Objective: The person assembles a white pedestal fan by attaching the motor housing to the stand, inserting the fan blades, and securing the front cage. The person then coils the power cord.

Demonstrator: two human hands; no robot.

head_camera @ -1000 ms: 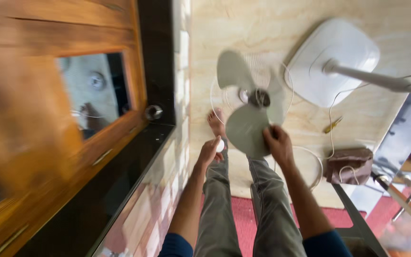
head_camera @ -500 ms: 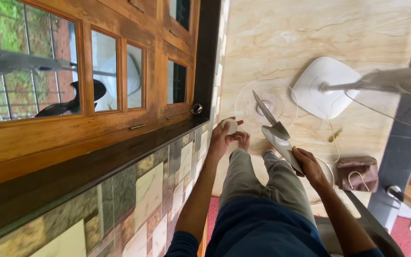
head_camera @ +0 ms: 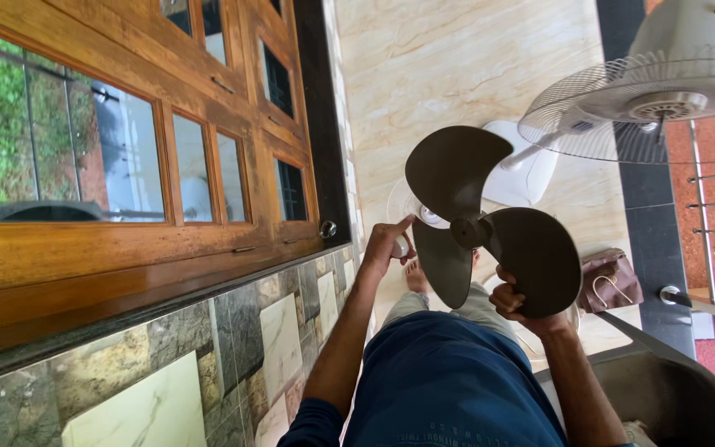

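Note:
My right hand [head_camera: 513, 303] grips the lower edge of a grey three-bladed fan propeller [head_camera: 490, 225], raised flat toward the camera. My left hand [head_camera: 386, 244] holds a small white round cap [head_camera: 402, 246] beside the propeller's left blade, forefinger stretched toward the hub. The pedestal fan's rear wire grille and motor [head_camera: 651, 103] stand at the upper right, without blades. Its white base [head_camera: 525, 174] rests on the marble floor behind the propeller. I am seated, my legs in grey trousers below the hands.
A wooden window frame with glass panes [head_camera: 159, 157] and a tiled wall [head_camera: 233, 348] run along the left. A loose front grille [head_camera: 403, 199] lies on the floor. A brown bag [head_camera: 612, 281] sits at the right, near a metal railing [head_camera: 709, 207].
My right hand lifted the propeller from edge-on and low to face the camera. My left hand with the cap rose beside it. The view tilted up, bringing the fan head into sight.

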